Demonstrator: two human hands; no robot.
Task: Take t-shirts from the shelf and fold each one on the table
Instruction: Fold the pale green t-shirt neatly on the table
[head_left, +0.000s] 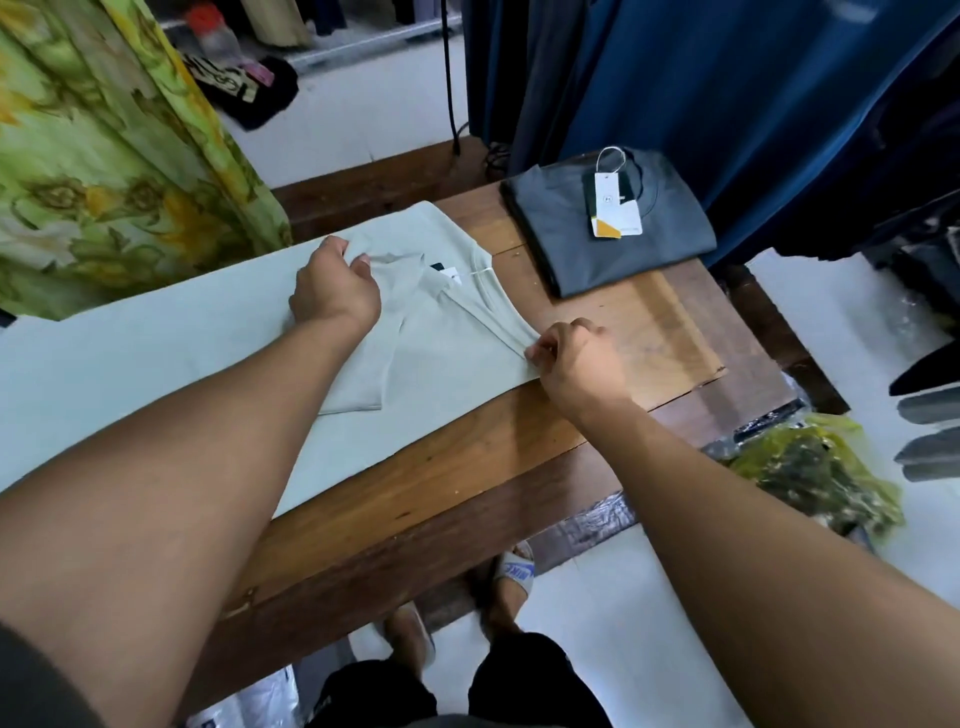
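The sandal (514, 571) reads "NIKE". Left hand (332, 283) fingers grip the pale t-shirt (447, 332) fold; right hand (576, 358) fingers pinch its edge at 3 o'clock.

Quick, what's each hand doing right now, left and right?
Left hand: pinching a fold of the pale green t-shirt.
Right hand: pinching the same shirt's sleeve edge.

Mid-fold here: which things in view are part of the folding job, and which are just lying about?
Job: pale green t-shirt spread on the wooden table, left hand gripping its folded part, right hand pinching its edge; folded grey t-shirt with hang tag.

Lying about: yellow-green plastic bag, floral curtain, black garment on floor.
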